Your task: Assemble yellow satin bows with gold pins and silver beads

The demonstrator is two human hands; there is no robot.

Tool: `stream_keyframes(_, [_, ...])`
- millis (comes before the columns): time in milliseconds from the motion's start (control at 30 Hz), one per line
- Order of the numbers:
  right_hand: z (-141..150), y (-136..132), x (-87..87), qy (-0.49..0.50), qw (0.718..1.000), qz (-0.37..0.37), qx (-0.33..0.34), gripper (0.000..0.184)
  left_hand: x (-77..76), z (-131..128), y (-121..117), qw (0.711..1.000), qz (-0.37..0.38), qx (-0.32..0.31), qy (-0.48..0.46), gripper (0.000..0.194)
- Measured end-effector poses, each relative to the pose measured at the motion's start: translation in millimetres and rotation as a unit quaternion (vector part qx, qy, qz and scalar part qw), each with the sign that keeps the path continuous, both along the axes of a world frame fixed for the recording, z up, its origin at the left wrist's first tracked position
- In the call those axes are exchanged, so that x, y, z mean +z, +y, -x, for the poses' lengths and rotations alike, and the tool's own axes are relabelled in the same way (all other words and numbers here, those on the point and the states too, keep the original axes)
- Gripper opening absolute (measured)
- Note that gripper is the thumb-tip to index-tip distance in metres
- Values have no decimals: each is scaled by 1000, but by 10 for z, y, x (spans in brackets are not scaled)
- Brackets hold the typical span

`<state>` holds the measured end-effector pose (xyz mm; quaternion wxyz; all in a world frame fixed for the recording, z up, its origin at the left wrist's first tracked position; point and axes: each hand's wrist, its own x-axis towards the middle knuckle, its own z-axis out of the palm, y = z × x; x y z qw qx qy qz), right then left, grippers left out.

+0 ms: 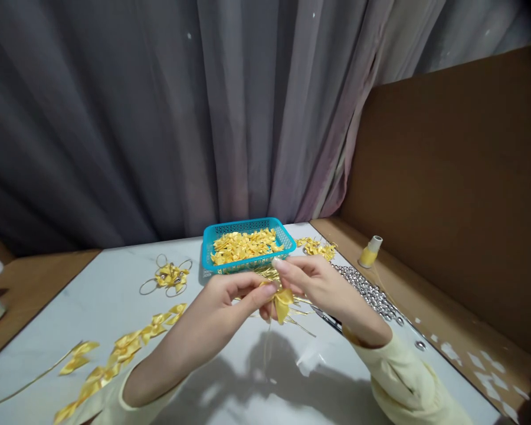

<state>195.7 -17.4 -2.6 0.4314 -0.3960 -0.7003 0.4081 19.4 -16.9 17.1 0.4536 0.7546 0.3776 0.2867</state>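
Observation:
A yellow satin ribbon bow [283,304] is pinched between the thumb and fingers of my left hand [243,295], above the middle of the table. Close against its far right side is my right hand [312,280], its fingers bent together. Whatever those fingertips hold is too small or hidden to make out. A thin pale strand hangs below the bow. Behind my hands, a bundle of gold wire stems [301,319] lies on the table, partly covered by them. Dark-handled pliers or scissors [327,319] lie beside my right wrist.
A turquoise basket [207,251] holds many yellow bows. Finished-looking bow clusters with wire loops [171,275] lie left, above a row of bows [126,348]. Silver beads [371,295] spread at right near a thread spool [370,252]. A cardboard wall [451,195] stands right.

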Motion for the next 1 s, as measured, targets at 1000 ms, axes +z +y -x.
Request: stream_keyframes(1000, [-549, 578, -115, 339, 936, 1, -92, 45, -33, -12, -65, 999, 37, -11, -6, 31])
